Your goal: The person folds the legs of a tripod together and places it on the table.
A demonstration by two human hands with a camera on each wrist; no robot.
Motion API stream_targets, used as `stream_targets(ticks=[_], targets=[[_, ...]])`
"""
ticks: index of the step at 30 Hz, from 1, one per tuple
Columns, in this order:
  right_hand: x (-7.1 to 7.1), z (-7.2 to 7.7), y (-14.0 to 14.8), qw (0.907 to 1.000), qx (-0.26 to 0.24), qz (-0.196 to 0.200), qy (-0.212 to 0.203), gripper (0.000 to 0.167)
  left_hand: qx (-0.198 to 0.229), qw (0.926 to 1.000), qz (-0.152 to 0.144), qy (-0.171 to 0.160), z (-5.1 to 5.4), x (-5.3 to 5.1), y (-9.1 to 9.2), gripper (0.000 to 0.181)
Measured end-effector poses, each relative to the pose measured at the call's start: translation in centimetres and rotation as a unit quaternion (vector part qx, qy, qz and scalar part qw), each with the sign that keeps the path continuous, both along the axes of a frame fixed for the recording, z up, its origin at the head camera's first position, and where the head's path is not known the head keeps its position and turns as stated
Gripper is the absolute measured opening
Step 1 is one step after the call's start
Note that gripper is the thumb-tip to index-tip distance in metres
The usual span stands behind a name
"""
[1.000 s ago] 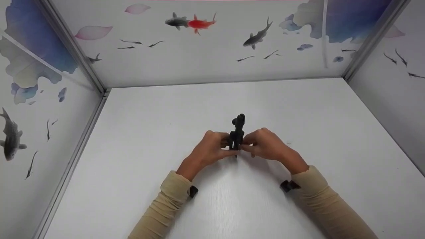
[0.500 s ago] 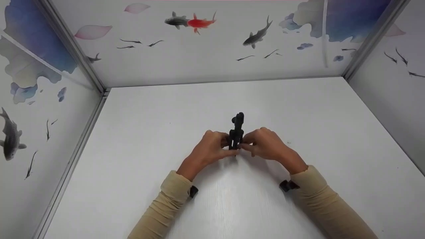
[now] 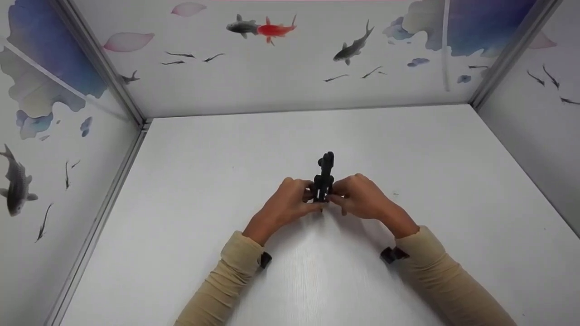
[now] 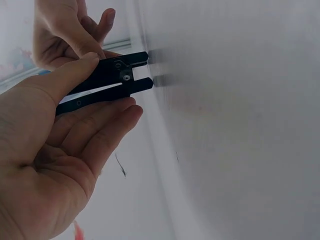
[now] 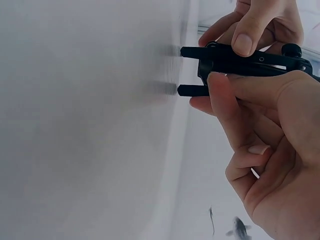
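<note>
Between both hands stands a small black folding stand [image 3: 324, 174], much like a mini tripod, held upright over the white tabletop. My left hand [image 3: 292, 201] grips its lower part from the left, thumb on one side and fingers on the other. From the right, my right hand [image 3: 362, 197] pinches the same lower part between thumb and fingers. In the left wrist view, two short leg ends of the stand [image 4: 112, 72] point at the tabletop; whether they touch it I cannot tell. A round knob [image 5: 291, 50] shows higher up in the right wrist view.
The white tabletop [image 3: 204, 181] runs back to a printed wall [image 3: 290, 86] with fish and leaf pictures. More such panels rise at left and right, with grey metal frame bars [image 3: 127, 104] in the corners. A small black wrist camera [image 3: 390, 255] sits below the right cuff.
</note>
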State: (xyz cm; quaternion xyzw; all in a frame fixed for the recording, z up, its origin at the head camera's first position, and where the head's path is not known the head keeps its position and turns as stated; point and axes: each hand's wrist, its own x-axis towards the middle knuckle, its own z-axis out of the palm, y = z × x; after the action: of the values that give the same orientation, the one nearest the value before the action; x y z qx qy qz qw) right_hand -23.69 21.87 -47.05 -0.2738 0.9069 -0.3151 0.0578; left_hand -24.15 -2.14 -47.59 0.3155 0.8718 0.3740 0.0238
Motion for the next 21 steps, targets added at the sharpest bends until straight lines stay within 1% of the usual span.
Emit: stream_targets(ticks=[7, 12, 15, 21], targets=[[0.25, 0.09, -0.52, 0.9993, 0.025, -0.004, 0.029, 0.013, -0.002, 1.0, 0.005, -0.006, 0.03, 0.05, -0.08, 0.031], [0.39, 0.08, -0.81, 0.999, 0.031, -0.008, 0.03, 0.013, -0.009, 0.9999, 0.011, -0.01, 0.11, 0.04, -0.08, 0.03], [0.4, -0.02, -0.8, 0.9991, 0.03, -0.009, 0.029, 0.013, -0.006, 0.9999, 0.009, -0.011, 0.07, -0.04, 0.0, 0.029], [0.33, -0.23, -0.86, 0.9998, 0.01, -0.006, 0.016, 0.014, 0.0, 0.9998, 0.008, -0.018, -0.04, -0.11, -0.05, 0.028]])
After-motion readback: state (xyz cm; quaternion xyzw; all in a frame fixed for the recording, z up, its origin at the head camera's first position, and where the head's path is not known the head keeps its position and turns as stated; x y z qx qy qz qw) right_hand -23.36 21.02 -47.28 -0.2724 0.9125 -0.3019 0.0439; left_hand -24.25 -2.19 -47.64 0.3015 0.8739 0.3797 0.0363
